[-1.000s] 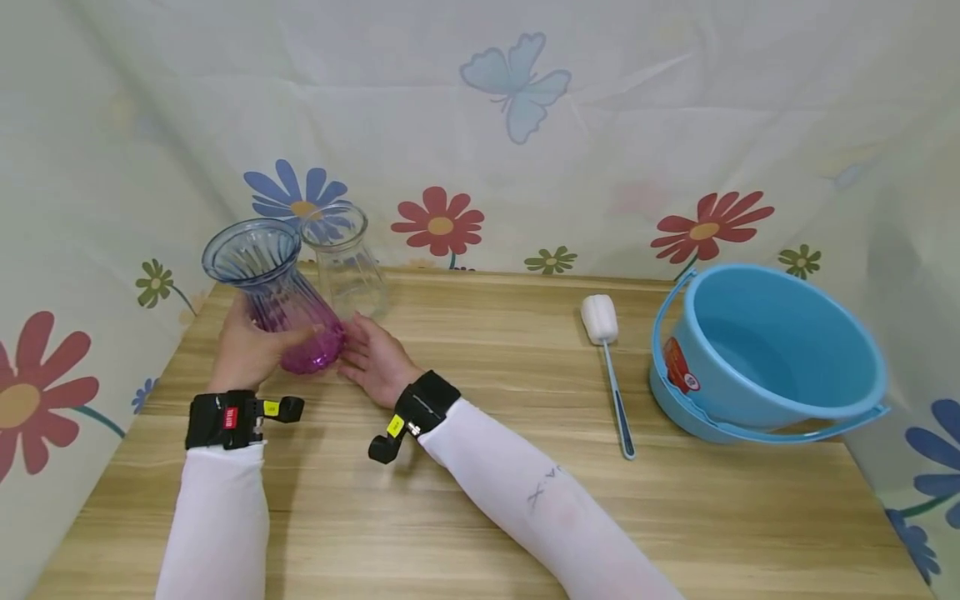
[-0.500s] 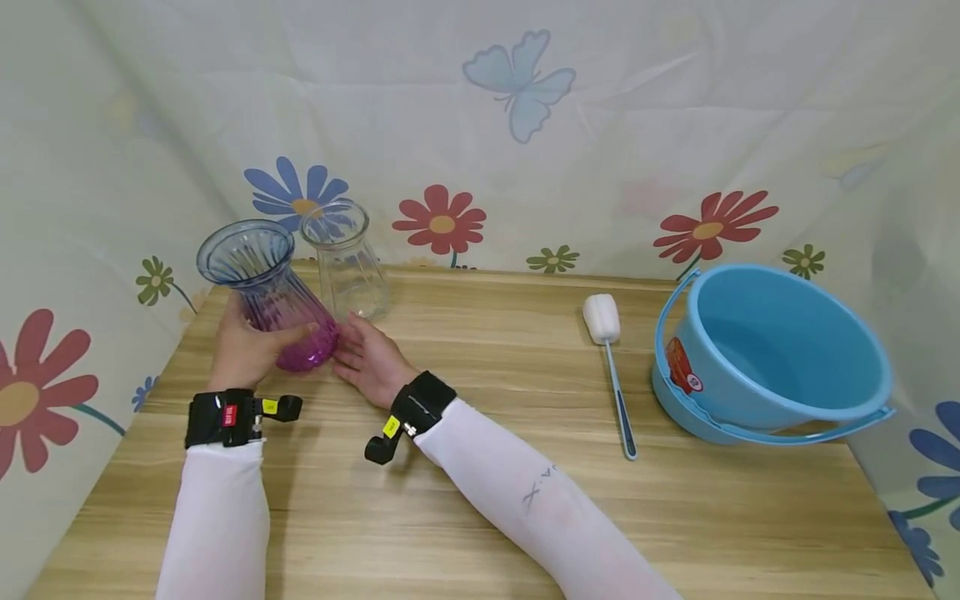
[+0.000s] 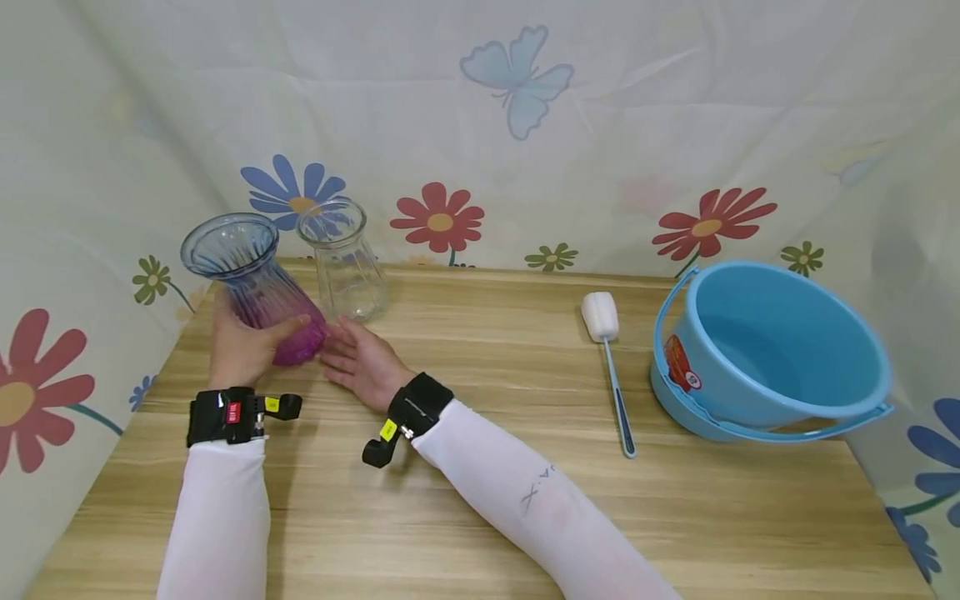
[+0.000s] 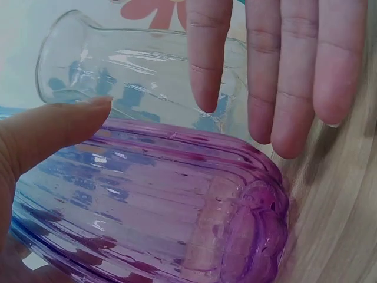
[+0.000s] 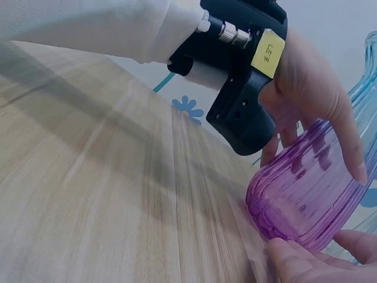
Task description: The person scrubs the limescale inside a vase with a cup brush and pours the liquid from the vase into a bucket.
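A ribbed glass vase (image 3: pixel 258 292), blue at the flared mouth and purple at the base, leans with its mouth to the left. My left hand (image 3: pixel 242 346) grips its body from the near left, thumb across the front and the other fingers wrapped behind. In the right wrist view the vase's purple base (image 5: pixel 283 212) is tilted close over the wood. My right hand (image 3: pixel 366 362) has its palm up and fingers extended right at the base; the left wrist view shows those fingers (image 4: pixel 265 76) straight. A clear glass vase (image 3: pixel 348 287) stands upright just behind.
On the wooden table (image 3: pixel 465 508) lies a white sponge-headed bottle brush (image 3: pixel 602 318) with a blue handle. A light blue bucket (image 3: pixel 697 421) with its handle down stands at the right. A flower-printed curtain (image 3: pixel 510 183) borders the back and sides.
The blue-purple vase has shifted a little to the left in my left hand. My right hand has followed it slightly leftward, and more of the clear vase shows between them.
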A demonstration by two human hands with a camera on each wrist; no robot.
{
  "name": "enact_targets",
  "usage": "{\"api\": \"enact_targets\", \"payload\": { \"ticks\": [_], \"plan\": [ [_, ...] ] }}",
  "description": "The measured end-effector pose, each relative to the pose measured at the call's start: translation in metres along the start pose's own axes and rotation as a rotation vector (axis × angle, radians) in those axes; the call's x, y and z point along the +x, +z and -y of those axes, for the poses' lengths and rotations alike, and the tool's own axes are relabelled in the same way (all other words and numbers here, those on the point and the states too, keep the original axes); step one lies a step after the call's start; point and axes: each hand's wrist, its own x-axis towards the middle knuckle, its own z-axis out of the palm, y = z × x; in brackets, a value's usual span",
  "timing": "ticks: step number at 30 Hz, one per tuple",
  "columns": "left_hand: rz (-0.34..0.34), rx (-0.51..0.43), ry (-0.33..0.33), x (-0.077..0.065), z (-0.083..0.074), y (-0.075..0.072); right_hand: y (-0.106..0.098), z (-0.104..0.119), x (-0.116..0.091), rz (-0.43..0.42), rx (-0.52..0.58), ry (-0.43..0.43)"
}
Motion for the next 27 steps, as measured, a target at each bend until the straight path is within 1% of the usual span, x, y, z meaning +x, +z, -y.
{"api": "enact_targets", "payload": {
  "ticks": [4,6,9,16,21,24,27],
  "plan": [
    [-0.009,0.003,-0.014,0.0,0.0,0.0,0.0,0.0,-0.001,0.002,0.004,0.004],
    [-0.012,-0.014,-0.022,-0.001,-0.002,0.0,-0.002,-0.001,-0.002,0.0,0.008,0.008],
    [-0.035,-0.043,-0.021,-0.003,-0.008,-0.002,-0.006,-0.001,-0.003,0.006,0.009,0.009],
    [-0.114,-0.093,0.05,-0.014,-0.033,-0.008,-0.02,0.0,-0.009,-0.017,0.021,0.008],
    [-0.166,-0.081,0.082,-0.021,-0.054,-0.014,-0.032,0.002,-0.015,-0.038,0.037,0.004],
    [-0.227,-0.061,0.147,-0.028,-0.07,-0.017,-0.038,0.004,-0.018,-0.039,0.039,-0.003],
    [-0.314,-0.039,0.259,-0.04,-0.091,-0.017,-0.042,0.005,-0.019,-0.031,0.039,-0.011]
  ]
}}
